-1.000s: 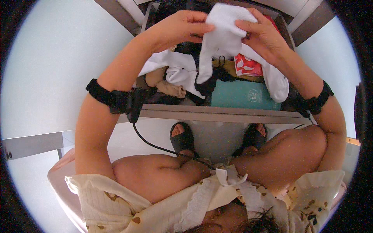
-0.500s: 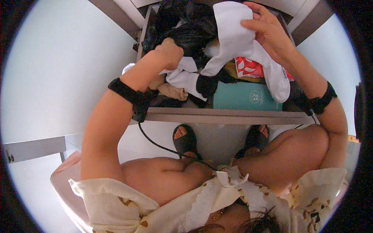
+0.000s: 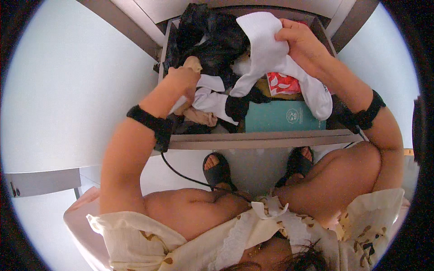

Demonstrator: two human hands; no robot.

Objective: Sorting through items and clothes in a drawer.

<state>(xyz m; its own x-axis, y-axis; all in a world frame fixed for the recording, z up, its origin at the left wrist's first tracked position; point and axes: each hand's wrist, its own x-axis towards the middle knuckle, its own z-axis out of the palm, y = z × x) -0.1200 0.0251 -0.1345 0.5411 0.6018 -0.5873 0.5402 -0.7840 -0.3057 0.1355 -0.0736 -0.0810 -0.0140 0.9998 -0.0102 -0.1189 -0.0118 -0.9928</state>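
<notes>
Inside an open drawer (image 3: 217,141), my right hand (image 3: 305,49) pinches a pair of white socks (image 3: 263,39) near the cuffs. One foot hangs to the left, the other to the right above a teal booklet (image 3: 271,116). On the left, my left hand (image 3: 183,82) is closed, with a bunched beige cloth (image 3: 193,64) showing beyond its knuckles; its fingertips are hidden. Just right of and below this hand lie a white sock (image 3: 211,105) with a black part and a tan cloth piece (image 3: 201,117).
Black plastic bags (image 3: 217,40) fill the back left of the drawer. A red packet with white leaf shapes (image 3: 282,84) lies behind the booklet. Pale panels flank both sides. My feet in black sandals (image 3: 218,170) rest below the drawer front, and a black cable (image 3: 181,175) runs from my left wrist strap.
My left hand has moved left and nearer to me, the beige cloth moving with it. The right hand and white socks have shifted slightly left and lower.
</notes>
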